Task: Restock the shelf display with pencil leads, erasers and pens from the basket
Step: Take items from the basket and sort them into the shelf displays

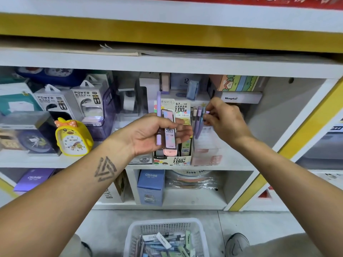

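Observation:
My left hand (148,133) holds a pink pencil-lead case (169,134) and a purple pen (158,117) upright in front of the lead display box (172,160) on the middle shelf. My right hand (222,115) pinches the top of a purple pen (207,112) over the pale pink pen display box (206,156), where several purple pens (198,123) stand. On the floor below sits the white basket (133,236), holding several pens, erasers and lead cases.
A yellow duck alarm clock (73,138) and power bank boxes (55,102) stand left on the same shelf. Blue and purple boxes (150,186) fill the shelf below. A yellow-edged shelf post (289,145) runs diagonally at right. My shoe (236,243) is beside the basket.

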